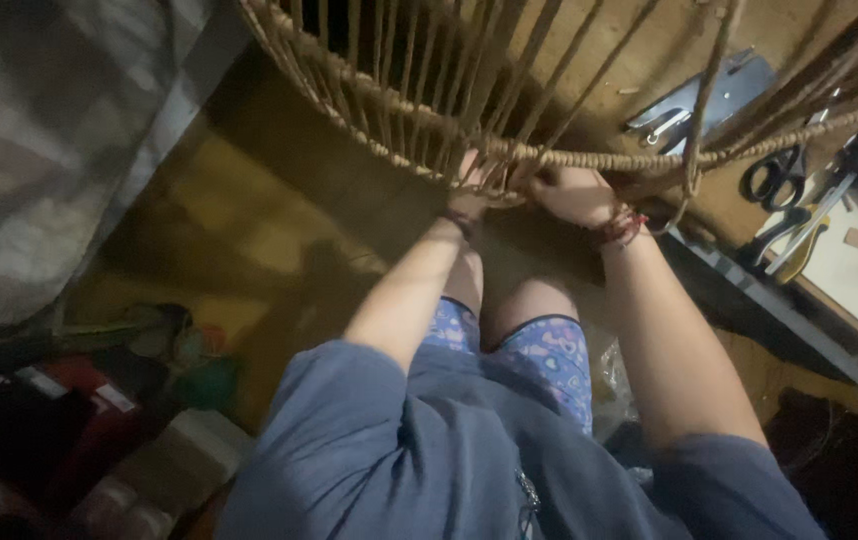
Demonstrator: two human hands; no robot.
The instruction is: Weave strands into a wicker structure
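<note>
A blue-grey shirt and patterned shorts are seen nearest. Both hands are raised to the rope-wrapped rim of a woven frame. The left hand is pressed against the rim, fingers hidden. The right hand is closed on it. Black scissors lie at the table edge.

Woven cords crowd above the rope rim; open floor lies left.
</note>
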